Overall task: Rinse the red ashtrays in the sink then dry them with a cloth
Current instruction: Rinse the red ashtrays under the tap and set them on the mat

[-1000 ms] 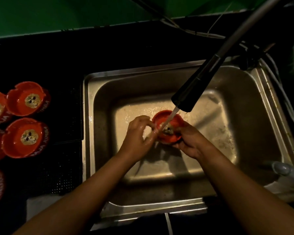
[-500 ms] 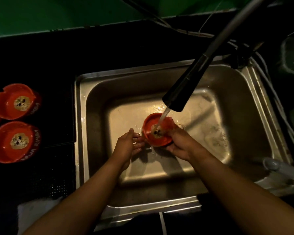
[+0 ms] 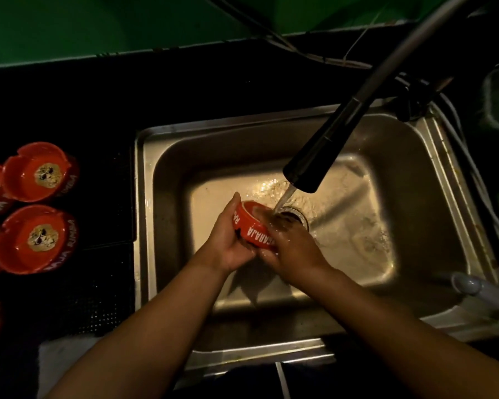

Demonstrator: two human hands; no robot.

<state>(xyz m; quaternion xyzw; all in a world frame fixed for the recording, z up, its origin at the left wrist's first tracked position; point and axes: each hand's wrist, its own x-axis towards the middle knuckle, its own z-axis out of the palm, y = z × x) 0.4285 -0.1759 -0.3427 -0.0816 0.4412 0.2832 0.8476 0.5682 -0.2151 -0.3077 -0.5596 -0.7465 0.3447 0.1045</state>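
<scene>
A red ashtray (image 3: 252, 226) with white lettering on its side is tilted on edge over the steel sink (image 3: 409, 174), its side wall facing me. My left hand (image 3: 228, 240) grips its left rim from below. My right hand (image 3: 293, 249) holds its right side, fingers curled under the running water. Water streams from the black faucet head (image 3: 308, 165) onto the ashtray's far side, next to the drain (image 3: 294, 216). A pale cloth (image 3: 61, 361) lies on the counter at the lower left.
Several more red ashtrays stand on the dark counter left of the sink, among them one (image 3: 38, 171) at the back and one (image 3: 38, 237) nearer me. Hoses run along the sink's right rim (image 3: 455, 156). A grey handle (image 3: 473, 286) lies at the sink's right front corner.
The ashtray has been turned from lying open side up to standing on edge. My left hand, off it half a second ago, now holds its left rim.
</scene>
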